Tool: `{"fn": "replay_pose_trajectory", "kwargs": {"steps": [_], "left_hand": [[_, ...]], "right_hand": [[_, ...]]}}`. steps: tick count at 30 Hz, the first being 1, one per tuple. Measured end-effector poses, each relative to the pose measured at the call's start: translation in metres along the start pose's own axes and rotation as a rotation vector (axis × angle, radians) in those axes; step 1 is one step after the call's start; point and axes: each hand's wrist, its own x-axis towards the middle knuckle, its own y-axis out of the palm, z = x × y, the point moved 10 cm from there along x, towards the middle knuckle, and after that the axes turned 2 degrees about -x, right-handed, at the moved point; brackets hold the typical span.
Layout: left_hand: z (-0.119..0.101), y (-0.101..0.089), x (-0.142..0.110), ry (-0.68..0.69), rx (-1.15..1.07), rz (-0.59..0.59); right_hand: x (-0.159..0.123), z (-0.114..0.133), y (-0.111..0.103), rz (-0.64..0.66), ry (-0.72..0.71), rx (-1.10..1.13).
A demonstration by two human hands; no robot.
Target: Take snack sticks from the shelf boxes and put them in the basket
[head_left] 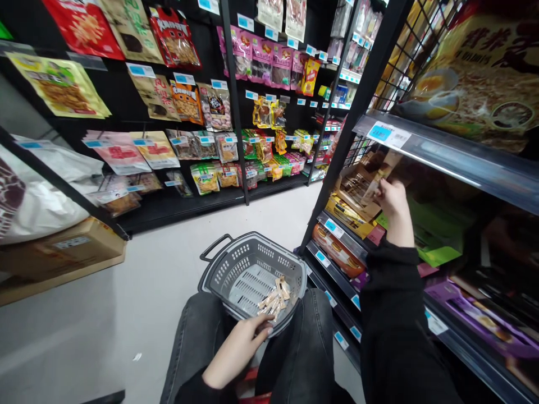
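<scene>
Head: packet (376,182) slanting up-right

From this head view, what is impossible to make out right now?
- What the right hand pinches at the brown box: blurred, partly behind its fingers.
- Print on the small packets in the grey basket: too small.
- The left hand fingertips: curled over the basket rim.
- The lower right shelves: dark, cut off by the edge.
</scene>
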Motion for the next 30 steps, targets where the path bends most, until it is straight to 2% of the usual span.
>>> {"fn": "replay_pose_trajectory", "kwargs": {"steps": [2, 5, 7, 13, 15, 17, 19, 23, 26, 30], "left_hand": [[-0.017, 0.001, 0.004, 0.039, -0.04, 0.003], [-0.046, 0.0, 0.01, 0.087, -0.116, -0.01], [-0.063, 0.001, 0.013, 0.1, -0.253, -0.004], [-0.112, 0.008, 0.005, 0.164, -1.073, 0.174], [-0.117, 0.004, -0.001, 0.123, -1.138, 0.152], [-0.113, -0.004, -0.007, 0.045, -1.098, 0.061], [-0.108, -0.013, -0.013, -0.011, -1.033, -0.04], [-0.102, -0.029, -0.023, -0.022, -0.945, -0.22], [-0.1, -0.033, -0.027, 0.003, -0.88, -0.315], [-0.1, -0.032, -0.032, 0.036, -0.799, -0.374]], "right_hand": [[-0.022, 0.003, 0.005, 0.011, -0.001, 0.32], [-0.066, 0.018, 0.017, 0.032, -0.077, 0.553], [-0.102, 0.022, 0.035, 0.11, -0.07, 0.646], [-0.227, 0.016, 0.124, 0.67, 0.216, 0.713], [-0.258, 0.016, 0.142, 0.839, 0.266, 0.659], [-0.274, 0.017, 0.15, 0.922, 0.263, 0.595], [-0.278, 0.015, 0.149, 0.892, 0.269, 0.549], [-0.269, -0.004, 0.134, 0.621, 0.359, 0.483], [-0.256, -0.006, 0.118, 0.395, 0.32, 0.493], [-0.238, 0.0, 0.097, 0.15, 0.235, 0.551]]}}
